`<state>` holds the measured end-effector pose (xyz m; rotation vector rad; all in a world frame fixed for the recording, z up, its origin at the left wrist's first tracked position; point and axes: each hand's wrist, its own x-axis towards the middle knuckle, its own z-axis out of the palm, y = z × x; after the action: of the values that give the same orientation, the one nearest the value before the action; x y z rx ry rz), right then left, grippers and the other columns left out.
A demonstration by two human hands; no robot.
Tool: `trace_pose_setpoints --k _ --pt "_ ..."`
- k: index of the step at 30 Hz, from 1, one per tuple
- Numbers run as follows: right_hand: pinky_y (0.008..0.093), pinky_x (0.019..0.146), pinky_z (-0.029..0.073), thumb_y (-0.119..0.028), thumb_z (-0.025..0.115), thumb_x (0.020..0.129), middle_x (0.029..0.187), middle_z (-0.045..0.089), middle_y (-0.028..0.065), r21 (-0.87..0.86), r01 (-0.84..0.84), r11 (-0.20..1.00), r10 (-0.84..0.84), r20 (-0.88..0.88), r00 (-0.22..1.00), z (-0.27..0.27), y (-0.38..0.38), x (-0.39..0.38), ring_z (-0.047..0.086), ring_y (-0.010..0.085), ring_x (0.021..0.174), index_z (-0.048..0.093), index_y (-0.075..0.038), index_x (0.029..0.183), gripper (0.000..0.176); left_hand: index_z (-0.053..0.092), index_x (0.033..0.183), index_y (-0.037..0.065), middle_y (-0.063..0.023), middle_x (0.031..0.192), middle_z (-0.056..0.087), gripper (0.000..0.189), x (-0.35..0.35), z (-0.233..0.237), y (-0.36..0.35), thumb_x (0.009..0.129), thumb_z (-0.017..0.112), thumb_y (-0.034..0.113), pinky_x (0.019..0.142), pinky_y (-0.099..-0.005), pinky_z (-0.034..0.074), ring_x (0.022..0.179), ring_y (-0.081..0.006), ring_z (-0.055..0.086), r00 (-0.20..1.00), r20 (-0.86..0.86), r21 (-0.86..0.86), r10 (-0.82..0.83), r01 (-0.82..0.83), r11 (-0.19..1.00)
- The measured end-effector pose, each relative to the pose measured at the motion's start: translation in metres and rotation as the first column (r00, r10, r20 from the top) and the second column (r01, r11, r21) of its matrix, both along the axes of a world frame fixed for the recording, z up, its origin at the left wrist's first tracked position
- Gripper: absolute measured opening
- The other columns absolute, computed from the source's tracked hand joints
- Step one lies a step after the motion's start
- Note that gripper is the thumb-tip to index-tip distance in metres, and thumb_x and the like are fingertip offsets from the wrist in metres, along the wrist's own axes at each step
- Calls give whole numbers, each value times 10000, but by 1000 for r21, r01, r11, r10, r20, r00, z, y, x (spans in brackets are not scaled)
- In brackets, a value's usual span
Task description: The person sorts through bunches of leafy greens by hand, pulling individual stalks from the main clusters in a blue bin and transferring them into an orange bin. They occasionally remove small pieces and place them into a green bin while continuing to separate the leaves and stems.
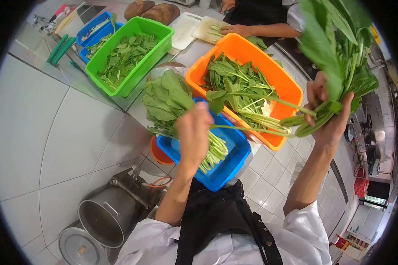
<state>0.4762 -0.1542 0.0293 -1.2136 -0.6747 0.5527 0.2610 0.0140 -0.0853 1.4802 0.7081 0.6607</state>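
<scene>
My right hand (329, 110) is closed around a large bunch of leafy greens (340, 57), raised at the right with the leaves up and the pale stem ends hanging below. One long stem (265, 100) with a leaf stretches left from that hand across the orange tub (288, 90). My left hand (193, 137), blurred by motion, is closed on a thin green stem (247, 128) that runs right toward the bunch. Beneath it, a pile of leafy greens (168, 95) lies with cut stems over the blue tub (232, 172). More greens (241, 79) lie in the orange tub.
A green tub (139, 81) of cut leaves stands on the counter at upper left, beside blue containers (90, 33) and green-handled tools (61, 51). Across the counter, another person's hand (235, 30) rests at a cutting board (208, 27). A large metal pot (102, 216) stands low at left.
</scene>
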Motion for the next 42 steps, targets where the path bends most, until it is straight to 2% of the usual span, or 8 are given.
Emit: trace_pose_setpoints --k 3,13,19,30,33,38,40,42 --pt "223 360 381 -575 344 981 1029 540 120 93 -20 995 13 73 997 7 5 11 574 137 789 495 -20 925 578 611 1115 -23 -154 869 638 638 30 -33 -7 993 333 538 836 -365 498 866 -220 631 758 -240 -660 -606 331 675" --pt "278 522 448 -510 536 943 751 560 48 -471 584 661 -402 435 806 5 34 2 568 112 681 589 -66 1048 459 225 1415 8 -228 1351 422 663 111 5 -17 950 552 349 1010 -430 432 1189 -321 511 799 590 -472 -118 460 753" --pt "425 906 454 -453 538 938 1105 594 276 -771 575 273 658 586 473 -119 40 52 573 387 1080 564 39 1150 537 244 1427 -62 -178 1196 546 684 115 -68 -35 951 567 309 907 -323 493 1060 -221 584 942 44 -357 -334 327 875" --pt "403 939 441 -15 620 827 1261 454 200 -658 -337 674 599 220 770 -90 49 -82 525 341 1142 429 -9 1351 557 387 1348 99 -112 1109 578 454 10 -73 -33 1003 432 392 870 -396 523 983 -273 630 860 508 -822 52 466 326" --pt "377 891 473 -3 618 827 1228 496 166 -455 -2 891 320 623 714 -85 60 -90 566 298 1082 486 -11 1302 492 539 1046 73 -10 853 531 232 -8 -68 -10 962 534 289 633 -266 456 670 -123 526 927 365 -853 88 295 430" --pt "346 840 486 7 620 833 1126 540 132 -481 -100 871 297 354 887 -118 34 -95 563 243 995 551 -14 1214 388 532 857 84 47 660 443 137 -27 -37 144 928 561 197 428 -215 293 532 -69 389 897 308 -781 319 47 622" --pt "339 824 489 7 624 835 1099 547 123 -496 -165 852 335 275 901 -130 27 -102 557 229 975 565 -15 1193 363 519 1106 56 -162 1103 546 321 -16 -27 237 885 632 260 826 -312 534 1008 -245 570 665 576 -613 475 -34 789" --pt "330 799 495 2 629 836 1100 545 129 -548 -232 804 401 211 892 -137 21 -111 561 229 971 564 -25 1202 373 118 1462 30 -251 1489 163 789 -21 12 314 917 594 342 993 -448 443 1277 -408 366 775 467 -734 426 71 675"
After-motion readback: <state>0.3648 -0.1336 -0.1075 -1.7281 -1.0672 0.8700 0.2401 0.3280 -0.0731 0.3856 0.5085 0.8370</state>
